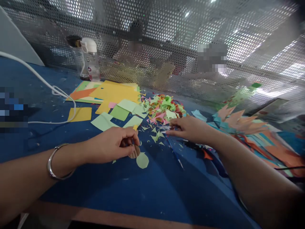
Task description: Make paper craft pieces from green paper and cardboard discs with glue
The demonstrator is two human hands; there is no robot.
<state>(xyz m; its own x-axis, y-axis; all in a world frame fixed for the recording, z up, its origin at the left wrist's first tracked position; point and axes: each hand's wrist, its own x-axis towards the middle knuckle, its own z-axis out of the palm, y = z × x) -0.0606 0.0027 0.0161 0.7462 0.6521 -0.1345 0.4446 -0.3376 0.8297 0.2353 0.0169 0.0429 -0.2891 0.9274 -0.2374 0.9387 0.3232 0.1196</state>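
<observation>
Head view: a blue table [147,197] is carrying a heap of paper scraps [164,108]. The right hand [190,128] is lying with fingers stretched out at the heap's edge. The left hand [109,144] is pinching a brown disc [134,151] just above the table. The disc is small and round, with no long axis, and it is facing the camera just beside a pale green circle [142,160].

A shared craft workshop is being indicated: a blue counter [147,190] is being littered with paper sheets [114,92] and cuttings [162,108], backed by a perforated screen [166,38].
</observation>
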